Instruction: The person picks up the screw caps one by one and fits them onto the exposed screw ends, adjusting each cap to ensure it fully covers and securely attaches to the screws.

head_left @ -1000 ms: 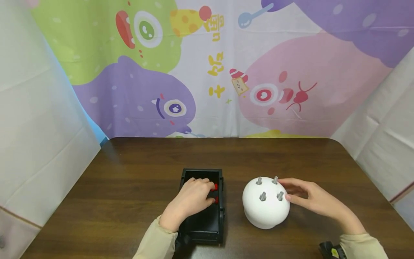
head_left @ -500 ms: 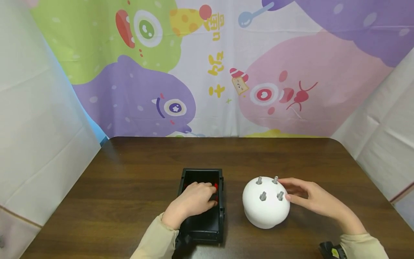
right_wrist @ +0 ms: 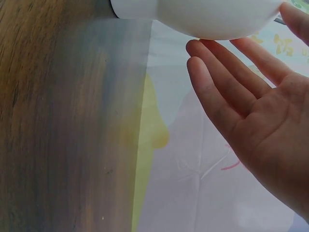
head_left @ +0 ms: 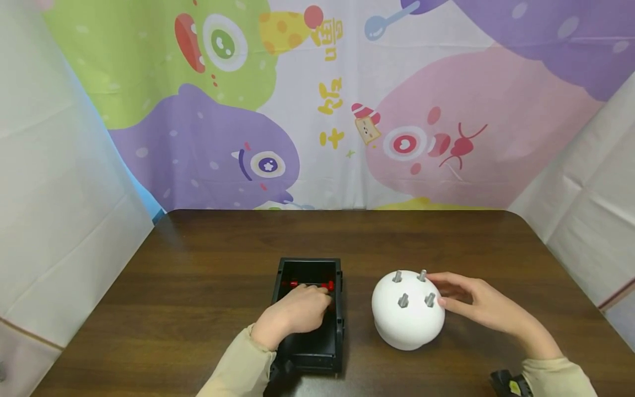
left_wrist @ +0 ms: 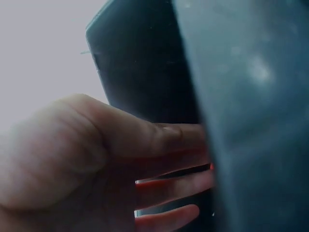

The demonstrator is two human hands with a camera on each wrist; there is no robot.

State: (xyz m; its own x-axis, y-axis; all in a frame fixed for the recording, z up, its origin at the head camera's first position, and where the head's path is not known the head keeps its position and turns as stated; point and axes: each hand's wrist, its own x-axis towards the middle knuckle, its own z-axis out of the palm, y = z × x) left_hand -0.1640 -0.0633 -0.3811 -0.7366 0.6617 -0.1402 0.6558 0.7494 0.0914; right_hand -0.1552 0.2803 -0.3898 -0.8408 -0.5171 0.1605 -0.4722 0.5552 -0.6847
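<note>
My left hand (head_left: pixel 300 309) reaches down into a black plastic bin (head_left: pixel 317 355) in the head view. Just ahead of its fingers, red pieces (head_left: pixel 328 285) lie inside the bin. The left wrist view shows the thumb and fingers (left_wrist: pixel 169 186) apart, their tips running behind the bin's wall with a speck of red beside them; I cannot tell whether they hold anything. To the right stands a white rounded body (head_left: pixel 408 325) with several grey hexagonal studs (head_left: pixel 403 301) on top. My right hand (head_left: pixel 478 300) touches its right side with nearly straight fingertips and thumb.
Both things rest on a dark wooden table (head_left: pixel 198 309). A cartoon-printed curtain (head_left: pixel 342 182) hangs behind its far edge. White cloth (head_left: pixel 74 193) closes off the left side, and more hangs at the right. A black wrist device (head_left: pixel 511 383) shows at the right sleeve.
My left hand has drawn back slightly toward me inside the bin, uncovering more red pieces ahead of it. The right hand and the white body stay in place.
</note>
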